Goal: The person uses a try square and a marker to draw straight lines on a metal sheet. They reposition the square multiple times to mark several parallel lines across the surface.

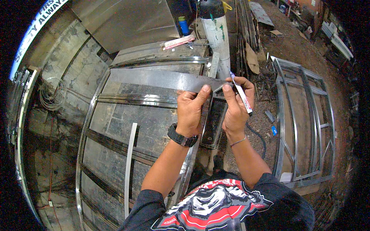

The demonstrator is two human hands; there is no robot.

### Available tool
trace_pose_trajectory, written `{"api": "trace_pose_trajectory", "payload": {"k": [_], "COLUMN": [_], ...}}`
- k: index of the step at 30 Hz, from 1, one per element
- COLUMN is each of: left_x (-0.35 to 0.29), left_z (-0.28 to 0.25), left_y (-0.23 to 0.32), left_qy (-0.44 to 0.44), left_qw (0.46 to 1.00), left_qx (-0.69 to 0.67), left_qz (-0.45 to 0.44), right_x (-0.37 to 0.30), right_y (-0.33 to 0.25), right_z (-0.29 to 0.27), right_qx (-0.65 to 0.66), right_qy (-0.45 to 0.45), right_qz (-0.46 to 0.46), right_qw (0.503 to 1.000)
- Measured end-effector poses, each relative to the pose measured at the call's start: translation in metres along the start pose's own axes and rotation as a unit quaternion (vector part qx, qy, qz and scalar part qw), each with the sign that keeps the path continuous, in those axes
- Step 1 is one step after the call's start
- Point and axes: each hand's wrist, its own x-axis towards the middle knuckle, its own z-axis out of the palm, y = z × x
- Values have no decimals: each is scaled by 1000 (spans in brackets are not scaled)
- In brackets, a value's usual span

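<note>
While my left hand (190,109) clamps thumb over fingers on the flat metal strip (162,79), my right hand (236,103) pinches its end and also grips a white marker pen (241,92), tip up. Strip: long, grey, dull sheen, straight-edged, lying across the far end of the steel workbench (115,127). Bench: framed with bright curved rails. Loose narrow bar (130,165): on the bench, near its right edge. Gas cylinder (216,30): just beyond the far right corner.
</note>
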Motion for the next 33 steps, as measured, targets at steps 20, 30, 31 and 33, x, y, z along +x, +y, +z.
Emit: {"api": "trace_pose_trajectory", "payload": {"k": [20, 30, 31, 33], "left_x": [-3, -7, -7, -6], "left_z": [-6, -4, -5, -6], "left_y": [-1, -2, -2, -3], "left_qy": [-24, -29, -33, -38], "left_qw": [999, 998, 998, 998], "left_qx": [-25, -51, -50, -50], "left_qz": [12, 16, 13, 11], "right_x": [-4, -8, -8, -9], "right_y": [-2, -3, -3, -5], "right_z": [2, 0, 0, 1], "right_qx": [-32, -61, -57, -50], "right_qy": [4, 5, 5, 5], "right_qz": [-16, -15, -10, -2], "right_qw": [999, 998, 998, 999]}}
